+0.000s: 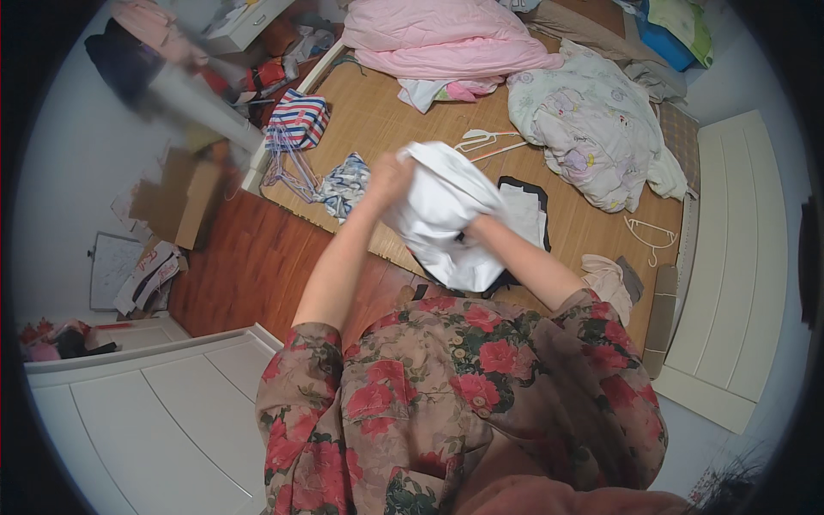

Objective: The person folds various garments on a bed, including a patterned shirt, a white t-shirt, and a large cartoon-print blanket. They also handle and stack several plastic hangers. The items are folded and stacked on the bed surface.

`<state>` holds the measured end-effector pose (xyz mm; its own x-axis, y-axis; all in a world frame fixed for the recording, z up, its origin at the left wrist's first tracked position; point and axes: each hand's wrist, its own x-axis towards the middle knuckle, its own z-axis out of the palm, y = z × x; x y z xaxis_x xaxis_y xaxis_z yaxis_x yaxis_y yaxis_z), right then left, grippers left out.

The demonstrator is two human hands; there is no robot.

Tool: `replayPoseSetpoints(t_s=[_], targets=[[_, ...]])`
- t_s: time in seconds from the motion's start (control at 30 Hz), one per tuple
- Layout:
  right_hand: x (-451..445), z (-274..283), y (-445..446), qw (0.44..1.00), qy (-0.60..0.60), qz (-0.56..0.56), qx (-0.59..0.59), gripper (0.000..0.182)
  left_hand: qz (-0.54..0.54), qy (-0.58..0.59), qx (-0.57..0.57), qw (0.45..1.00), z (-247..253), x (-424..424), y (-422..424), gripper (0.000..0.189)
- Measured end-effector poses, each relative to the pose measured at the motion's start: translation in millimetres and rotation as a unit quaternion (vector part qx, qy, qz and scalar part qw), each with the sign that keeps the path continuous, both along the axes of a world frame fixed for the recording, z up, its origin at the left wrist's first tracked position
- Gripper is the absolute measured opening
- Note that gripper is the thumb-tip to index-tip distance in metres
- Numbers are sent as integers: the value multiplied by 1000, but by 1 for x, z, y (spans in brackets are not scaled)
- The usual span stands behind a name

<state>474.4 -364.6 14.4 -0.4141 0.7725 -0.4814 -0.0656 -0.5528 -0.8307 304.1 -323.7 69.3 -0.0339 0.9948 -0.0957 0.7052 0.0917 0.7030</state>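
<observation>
A white cloth garment (444,206) hangs bunched in front of me, above the bed edge. My left hand (389,177) grips its upper left part. My right hand (475,224) reaches into the folds from the right; its fingers are hidden in the cloth. Below the garment lies a black-edged item (547,219) with pale folded cloth (524,209) on it, partly covered from view. A white plastic hanger (479,138) rests on the mat beyond. To the left lies a crumpled blue-and-white patterned cloth (346,183).
On the bamboo mat (380,96) are a striped bag (298,119), purple hangers (290,167), a pink quilt (444,35), a patterned quilt (592,129) and another white hanger (650,235). Beige cloth (605,277) lies at right. A cardboard box (187,199) stands on the wooden floor (244,257).
</observation>
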Motion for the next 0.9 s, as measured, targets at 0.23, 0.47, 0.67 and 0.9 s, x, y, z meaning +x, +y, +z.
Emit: replayPoseSetpoints(t_s=[0.23, 0.47, 0.67, 0.9], targets=[[58, 111, 10, 944, 330, -17, -27, 29, 140, -118, -139, 973, -36, -100, -10, 52], [25, 107, 32, 924, 349, -153, -40, 18, -184, -364, -111, 906, -3, 5, -40, 72], [76, 195, 31, 905, 370, -197, 75, 15, -56, 218, -112, 968, -59, -22, -27, 35], [136, 200, 23, 903, 239, -255, 250, 20, 239, -531, -152, 799, -52, -66, -8, 39]])
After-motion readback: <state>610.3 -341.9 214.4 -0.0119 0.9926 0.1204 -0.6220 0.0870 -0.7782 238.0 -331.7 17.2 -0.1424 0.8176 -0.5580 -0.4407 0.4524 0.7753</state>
